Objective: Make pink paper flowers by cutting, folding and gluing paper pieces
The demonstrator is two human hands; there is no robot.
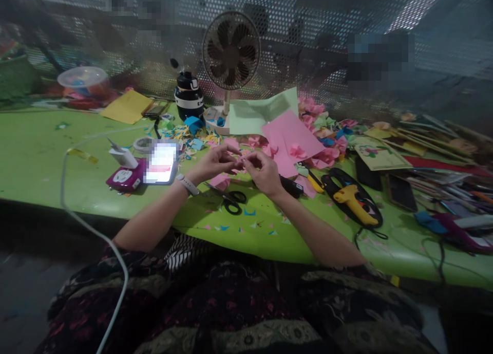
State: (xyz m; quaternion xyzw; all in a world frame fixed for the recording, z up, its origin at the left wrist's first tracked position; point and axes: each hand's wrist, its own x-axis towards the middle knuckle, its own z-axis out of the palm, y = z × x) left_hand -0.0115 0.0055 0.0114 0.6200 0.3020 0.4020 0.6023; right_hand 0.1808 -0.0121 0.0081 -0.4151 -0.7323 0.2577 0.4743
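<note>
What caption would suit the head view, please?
Left hand and right hand pinch a pink paper piece over the green table.

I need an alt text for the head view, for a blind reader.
The left hand and the right hand pinch a small pink paper piece over a green table. Black scissors lie beneath; a fan stands behind.

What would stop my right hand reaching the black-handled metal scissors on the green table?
Probably nothing: yes, it looks reachable. The black-handled scissors lie uncovered just below the right hand, though it and the left hand pinch a small pink paper piece.
</note>
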